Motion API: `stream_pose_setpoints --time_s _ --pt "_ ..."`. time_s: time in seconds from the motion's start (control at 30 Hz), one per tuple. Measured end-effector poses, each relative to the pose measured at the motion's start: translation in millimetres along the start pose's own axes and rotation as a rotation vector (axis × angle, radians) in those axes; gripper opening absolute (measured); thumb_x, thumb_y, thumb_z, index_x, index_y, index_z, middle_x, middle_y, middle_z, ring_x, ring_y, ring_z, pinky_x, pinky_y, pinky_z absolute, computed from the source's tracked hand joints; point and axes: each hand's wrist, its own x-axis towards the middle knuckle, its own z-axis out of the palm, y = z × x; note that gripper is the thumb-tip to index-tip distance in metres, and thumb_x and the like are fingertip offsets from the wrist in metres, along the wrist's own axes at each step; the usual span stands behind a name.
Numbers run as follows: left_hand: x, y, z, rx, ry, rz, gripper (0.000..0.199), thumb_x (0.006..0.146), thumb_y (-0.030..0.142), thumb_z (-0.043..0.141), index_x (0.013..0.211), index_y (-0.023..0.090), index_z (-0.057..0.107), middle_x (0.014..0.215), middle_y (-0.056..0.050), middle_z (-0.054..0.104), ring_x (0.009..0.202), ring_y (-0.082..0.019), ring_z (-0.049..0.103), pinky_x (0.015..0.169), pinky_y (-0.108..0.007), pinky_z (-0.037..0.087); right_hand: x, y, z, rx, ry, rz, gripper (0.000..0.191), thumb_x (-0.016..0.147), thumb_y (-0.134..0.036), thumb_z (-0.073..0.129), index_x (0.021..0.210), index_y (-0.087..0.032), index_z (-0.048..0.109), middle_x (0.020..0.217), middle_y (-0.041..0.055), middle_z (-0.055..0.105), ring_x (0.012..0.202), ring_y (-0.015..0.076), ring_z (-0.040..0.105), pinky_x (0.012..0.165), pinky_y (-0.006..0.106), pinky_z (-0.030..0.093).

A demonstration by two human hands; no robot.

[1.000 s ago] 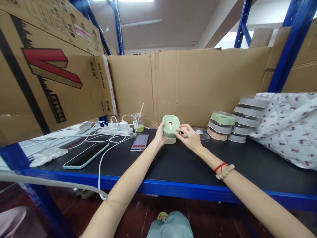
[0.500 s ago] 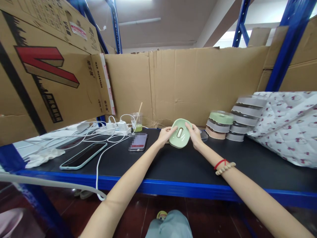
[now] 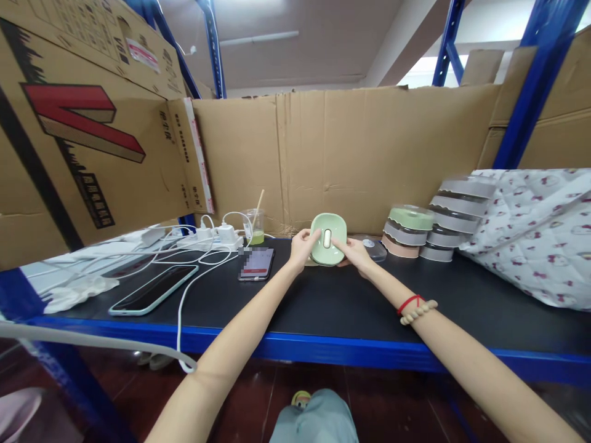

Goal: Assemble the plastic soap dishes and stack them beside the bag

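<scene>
A glossy light green dish (image 3: 336, 229) with a pale oval piece at its centre is held up over the black shelf top. My left hand (image 3: 303, 247) grips its left edge, thumb on the inner face. At its right side, my right hand (image 3: 356, 253) holds the lower edge, with the thumb near the oval piece. The fingers behind the dish are mostly hidden. A clear plastic lid (image 3: 375, 248) lies on the shelf just behind my right hand.
Stacked round containers (image 3: 406, 234) and a patterned quilted bag (image 3: 540, 246) stand at the right. Left are two phones (image 3: 257, 263) (image 3: 154, 290), white cables, a power strip (image 3: 217, 243) and a cup with a straw (image 3: 255, 229). Cardboard (image 3: 360, 147) lines the back.
The green dish has moved slightly up and left and turned more upright. My right thumb has shifted from its upper right edge toward the centre.
</scene>
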Motion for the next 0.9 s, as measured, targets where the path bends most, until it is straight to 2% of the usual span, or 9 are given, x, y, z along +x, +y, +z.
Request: stream_pose_setpoints --time_s 0.1,0.2,0.33,0.53,0.6,0.7,0.77,0.83,0.9 --pt "-3.1 6.6 -4.6 0.340 -0.096 0.034 0.023 0.081 0.039 0.052 0.078 0.019 0.063 0.075 -0.003 0.064 0.075 -0.019 0.061 0.069 -0.027 0.044 1.3 -1.1 -1.7 -0.002 0.097 0.018 0.018 0.077 -0.026 0.067 0.086 -0.010 0.065 0.056 -0.0015 0.057 0.042 0.0087 0.050 0.035 0.018 0.043" --pt "-6.6 13.0 -10.0 0.891 -0.105 0.078 0.038 0.087 0.048 0.041 0.094 0.020 0.065 0.104 -0.011 0.065 0.105 -0.029 0.058 0.089 -0.037 0.041 3.6 -2.4 -5.8 0.061 0.270 0.060 0.017 0.085 -0.025 0.056 0.075 -0.012 0.061 0.048 -0.0049 0.045 0.036 0.0061 0.040 0.031 0.017 0.036" --pt "-3.4 8.9 -16.7 1.312 -0.172 -0.095 0.052 0.080 0.052 0.046 0.113 0.016 0.063 0.126 -0.021 0.053 0.112 -0.035 0.055 0.094 -0.044 0.038 8.3 -2.4 -12.1 0.138 0.394 0.077 0.012 0.079 -0.023 0.062 0.079 -0.015 0.053 0.062 -0.0049 0.050 0.041 0.0040 0.041 0.033 0.015 0.038" --pt "4.7 -1.2 -22.1 1.420 -0.352 -0.117 0.064 0.076 0.062 0.042 0.124 0.024 0.060 0.135 -0.018 0.048 0.121 -0.036 0.049 0.101 -0.046 0.033 12.1 -2.0 -14.4 0.156 0.453 0.091 0.031 0.067 -0.019 0.072 0.088 -0.017 0.050 0.088 0.0000 0.058 0.053 0.0042 0.049 0.037 0.014 0.042" --pt "3.3 -1.3 -22.1 1.451 -0.382 -0.134 0.071 0.074 0.065 0.043 0.130 0.023 0.054 0.140 -0.019 0.042 0.126 -0.038 0.044 0.103 -0.047 0.031 11.6 -2.4 -13.9 0.152 0.457 0.057 0.031 0.066 -0.019 0.072 0.088 -0.018 0.050 0.084 -0.0010 0.057 0.052 0.0043 0.047 0.035 0.014 0.039" --pt "-0.4 -2.3 -21.4 1.461 -0.402 -0.119 0.072 0.078 0.059 0.045 0.137 0.018 0.046 0.143 -0.020 0.038 0.132 -0.037 0.035 0.106 -0.047 0.027 9.6 -3.0 -12.3 0.146 0.366 0.012 0.015 0.073 -0.022 0.065 0.083 -0.017 0.054 0.063 -0.0045 0.050 0.046 0.0047 0.042 0.032 0.014 0.031" --pt "-1.9 -3.3 -20.3 1.400 -0.355 -0.092 0.065 0.083 0.049 0.042 0.140 0.016 0.041 0.142 -0.020 0.040 0.132 -0.034 0.035 0.106 -0.046 0.026 7.8 -3.1 -10.7 0.145 0.287 0.011 0.007 0.078 -0.022 0.059 0.082 -0.015 0.057 0.053 -0.0063 0.044 0.042 0.0045 0.038 0.031 0.014 0.027" --pt "-2.0 -3.4 -18.3 1.270 -0.237 -0.058 0.059 0.086 0.040 0.039 0.141 0.016 0.039 0.140 -0.019 0.042 0.131 -0.032 0.038 0.106 -0.045 0.026 6.1 -2.7 -8.7 0.143 0.227 0.015 0.009 0.080 -0.021 0.056 0.085 -0.015 0.061 0.050 -0.0068 0.043 0.040 0.0041 0.038 0.032 0.013 0.026" --pt "-0.9 -2.0 -15.4 1.060 -0.098 -0.008 0.051 0.088 0.039 0.036 0.132 0.016 0.049 0.136 -0.017 0.047 0.128 -0.030 0.042 0.105 -0.043 0.029 4.8 -2.0 -6.4 0.140 0.142 0.015 0.014 0.082 -0.020 0.054 0.089 -0.014 0.064 0.050 -0.0068 0.044 0.039 0.0036 0.038 0.032 0.013 0.026"
